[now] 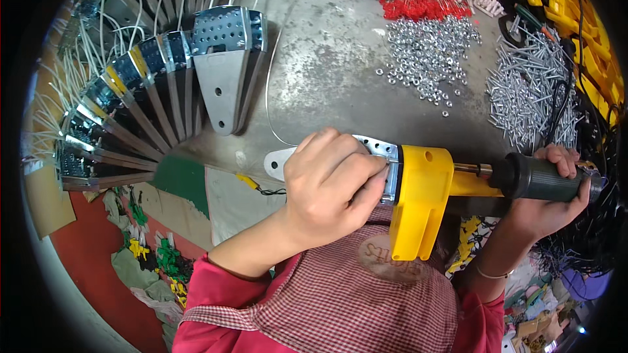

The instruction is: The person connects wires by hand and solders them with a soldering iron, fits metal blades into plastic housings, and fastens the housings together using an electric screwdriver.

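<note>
Dozens of grey metal plates with perforated heads (150,85) fan across the tabletop (327,72) at your far left. Your left hand (330,180) has its fingers curled tight around one flat metal plate (281,160), pressed against the yellow plastic housing (422,199). Your right hand (553,196) wraps the dark cylindrical screwdriver handle (546,178); silver nuts (428,55) and screws (530,88) lie beyond.
</note>
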`<state>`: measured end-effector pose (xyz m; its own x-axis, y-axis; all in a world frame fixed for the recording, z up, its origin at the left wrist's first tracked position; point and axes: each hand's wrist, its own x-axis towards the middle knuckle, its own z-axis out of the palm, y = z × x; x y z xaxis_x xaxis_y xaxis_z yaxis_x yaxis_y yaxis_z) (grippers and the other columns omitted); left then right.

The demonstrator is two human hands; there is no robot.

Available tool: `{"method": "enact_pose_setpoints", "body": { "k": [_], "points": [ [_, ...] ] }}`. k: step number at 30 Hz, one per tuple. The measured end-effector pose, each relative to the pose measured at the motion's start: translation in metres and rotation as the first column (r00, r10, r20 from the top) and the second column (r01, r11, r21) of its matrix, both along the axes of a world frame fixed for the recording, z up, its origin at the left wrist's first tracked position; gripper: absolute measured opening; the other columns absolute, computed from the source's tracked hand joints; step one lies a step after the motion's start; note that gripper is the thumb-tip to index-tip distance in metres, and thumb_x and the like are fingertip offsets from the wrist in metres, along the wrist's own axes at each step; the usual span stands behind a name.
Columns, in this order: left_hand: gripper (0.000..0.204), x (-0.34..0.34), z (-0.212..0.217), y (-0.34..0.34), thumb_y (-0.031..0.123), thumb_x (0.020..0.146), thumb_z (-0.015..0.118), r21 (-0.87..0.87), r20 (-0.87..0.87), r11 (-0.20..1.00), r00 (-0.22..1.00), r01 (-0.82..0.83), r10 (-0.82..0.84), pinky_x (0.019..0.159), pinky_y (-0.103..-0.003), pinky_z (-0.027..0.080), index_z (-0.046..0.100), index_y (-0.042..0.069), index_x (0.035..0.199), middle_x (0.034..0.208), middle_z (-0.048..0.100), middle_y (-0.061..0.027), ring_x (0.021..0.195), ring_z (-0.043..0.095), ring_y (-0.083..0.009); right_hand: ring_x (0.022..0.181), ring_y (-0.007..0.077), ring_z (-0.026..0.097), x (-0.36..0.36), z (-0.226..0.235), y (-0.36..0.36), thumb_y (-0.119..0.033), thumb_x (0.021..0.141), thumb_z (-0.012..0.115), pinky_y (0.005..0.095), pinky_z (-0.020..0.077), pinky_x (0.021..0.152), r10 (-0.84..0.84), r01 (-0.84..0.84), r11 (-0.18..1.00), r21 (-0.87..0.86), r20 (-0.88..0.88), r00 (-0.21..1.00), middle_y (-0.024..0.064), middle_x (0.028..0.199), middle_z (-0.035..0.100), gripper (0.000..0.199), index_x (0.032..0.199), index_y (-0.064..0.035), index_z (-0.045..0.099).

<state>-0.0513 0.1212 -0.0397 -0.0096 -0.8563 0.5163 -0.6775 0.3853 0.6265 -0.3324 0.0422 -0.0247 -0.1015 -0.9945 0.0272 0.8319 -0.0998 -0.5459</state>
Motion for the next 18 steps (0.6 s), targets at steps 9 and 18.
{"method": "enact_pose_setpoints", "body": {
  "k": [9,18],
  "points": [
    [0.022,0.0056,0.0053,-0.0037,-0.001,0.064,0.075,0.151,-0.074,0.988,0.997,0.029,-0.018,0.057,-0.031,0.045,0.071,0.003,0.085,0.073,0.063,-0.0077,0.065,0.059,-0.022,0.082,0.0157,0.051,0.0024,0.0026,-0.0007,-0.026,0.09,0.056,0.035,0.0417,0.087,-0.032,0.033,0.998,0.045,-0.021,0.999,0.0016,0.081,0.047,0.033,0.106,-0.0008,0.042],
    [0.022,0.0068,0.0057,-0.0064,0.0,0.064,0.076,0.217,-0.114,0.97,0.99,0.107,-0.084,0.057,-0.032,0.046,0.072,0.003,0.086,0.073,0.063,-0.0073,0.064,0.06,-0.0217,0.076,0.0136,0.05,0.0064,0.0017,-0.0018,-0.023,0.089,0.057,0.0326,0.0457,0.082,-0.052,0.05,0.998,0.034,0.048,0.997,0.0007,0.079,0.045,0.032,0.106,-0.0023,0.04]
  ]
}}
